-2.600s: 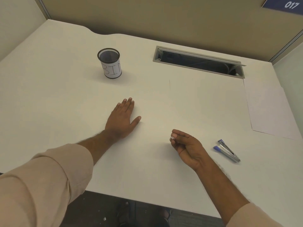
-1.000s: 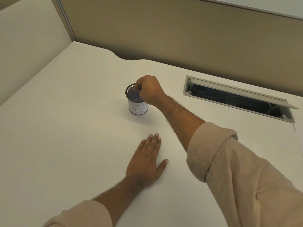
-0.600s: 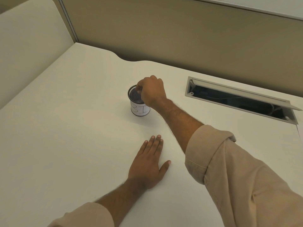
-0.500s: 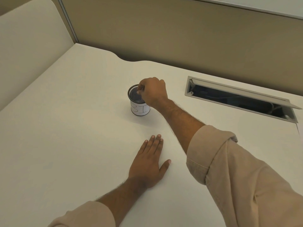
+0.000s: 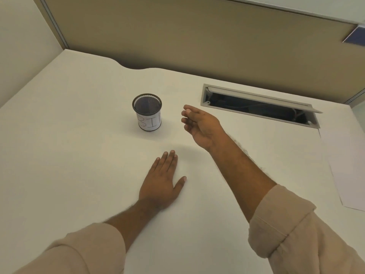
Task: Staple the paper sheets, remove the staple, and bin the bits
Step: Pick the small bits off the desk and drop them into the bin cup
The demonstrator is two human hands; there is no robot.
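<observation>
- White desk (image 5: 79,155), one, enclosed by beige partition panels (image 5: 197,36) on the far and left sides.
- Mesh pen cup (image 5: 147,112), one, black wire, upright at centre-left of the desk; paper label hand-lettered "BIN". Interior dark; contents cannot be told.
- Cable hatch (image 5: 258,106), one, recessed at far right, lid raised; dark cables inside.
- Paper sheets (image 5: 347,165), white, flat at the right edge, partly out of frame; count cannot be told.
- Left hand (image 5: 162,182), one, flat on the desk, palm down, fingers straight, holding nothing.
- Right hand (image 5: 199,123), one, raised just right of the cup, apart from it; fingers loosely curled, nothing visibly held.
- Rolled beige sleeves (image 5: 280,224), two.
</observation>
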